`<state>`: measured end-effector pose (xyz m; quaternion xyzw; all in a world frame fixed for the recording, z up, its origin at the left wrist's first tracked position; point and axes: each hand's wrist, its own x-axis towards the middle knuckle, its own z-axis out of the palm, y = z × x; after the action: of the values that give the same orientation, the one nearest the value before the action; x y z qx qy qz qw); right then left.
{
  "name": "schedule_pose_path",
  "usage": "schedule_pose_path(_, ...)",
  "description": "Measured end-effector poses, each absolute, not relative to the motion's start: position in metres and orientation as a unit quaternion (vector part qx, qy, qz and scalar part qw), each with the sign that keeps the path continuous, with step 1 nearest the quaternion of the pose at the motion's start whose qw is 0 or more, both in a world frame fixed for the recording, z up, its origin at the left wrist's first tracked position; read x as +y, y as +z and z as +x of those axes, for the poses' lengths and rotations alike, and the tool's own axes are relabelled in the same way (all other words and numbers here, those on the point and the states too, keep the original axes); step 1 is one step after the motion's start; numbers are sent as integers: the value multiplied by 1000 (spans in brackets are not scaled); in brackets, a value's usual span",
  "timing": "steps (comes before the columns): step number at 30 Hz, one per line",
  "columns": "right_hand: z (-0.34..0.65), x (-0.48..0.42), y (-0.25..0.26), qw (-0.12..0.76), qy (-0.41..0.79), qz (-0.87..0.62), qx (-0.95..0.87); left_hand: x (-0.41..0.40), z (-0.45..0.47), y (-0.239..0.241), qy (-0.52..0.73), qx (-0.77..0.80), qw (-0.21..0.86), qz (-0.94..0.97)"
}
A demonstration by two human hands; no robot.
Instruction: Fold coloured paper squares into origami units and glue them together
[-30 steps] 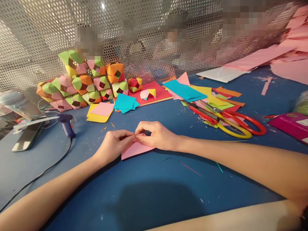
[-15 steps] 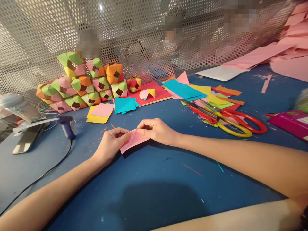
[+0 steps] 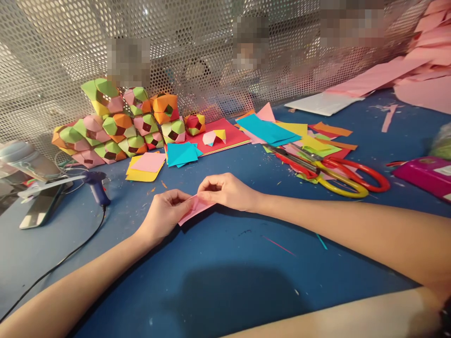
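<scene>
At the back rises a perforated metal screen (image 3: 197,44), full of small round holes. The speckled blue tabletop (image 3: 243,263) spreads wide at the near side. Before the screen are stacked faceted folded-paper balls (image 3: 121,121); to the right lie yellow-handled scissors (image 3: 331,170). The left hand (image 3: 165,213) and the right hand (image 3: 229,192) pinch a thin pink paper (image 3: 196,211) between them, its straight near edge uncovered
</scene>
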<state>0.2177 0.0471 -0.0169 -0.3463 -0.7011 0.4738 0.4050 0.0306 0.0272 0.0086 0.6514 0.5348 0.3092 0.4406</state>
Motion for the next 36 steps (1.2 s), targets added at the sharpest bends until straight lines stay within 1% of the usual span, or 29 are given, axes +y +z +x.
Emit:
schedule_pose_path(5, 218, 46, -16, 400, 449, -351, -717, 26, 30, 10, 306, 525, 405, 683)
schedule_pose_path(7, 219, 45, -12, 380, 454, -341, -730, 24, 30, 11, 299, 520, 364, 712)
schedule_pose_path(9, 220, 44, -7, 356, 429, -338, -759, 22, 29, 11, 291, 514, 315, 743)
schedule_pose_path(12, 221, 41, 1, 352, 312, -331, -818, 19, 30, 13, 285, 507, 272, 766)
schedule_pose_path(16, 223, 39, 4, 354, 149, -255, -887, 18, 30, 16, 267, 499, 275, 777)
schedule_pose_path(19, 224, 38, 4, 329, 93, -221, -913, 17, 31, 18, 233, 484, 292, 792)
schedule_pose_path(24, 225, 36, 9, 294, 125, -203, -925, 17, 32, 21, 202, 478, 320, 792)
schedule_pose_path(32, 235, 44, 21, 343, 158, -240, -894, 27, 27, 29, 223, 486, 364, 763)
schedule_pose_path(36, 238, 48, 22, 339, 160, -250, -892, 30, 26, 28, 225, 489, 379, 753)
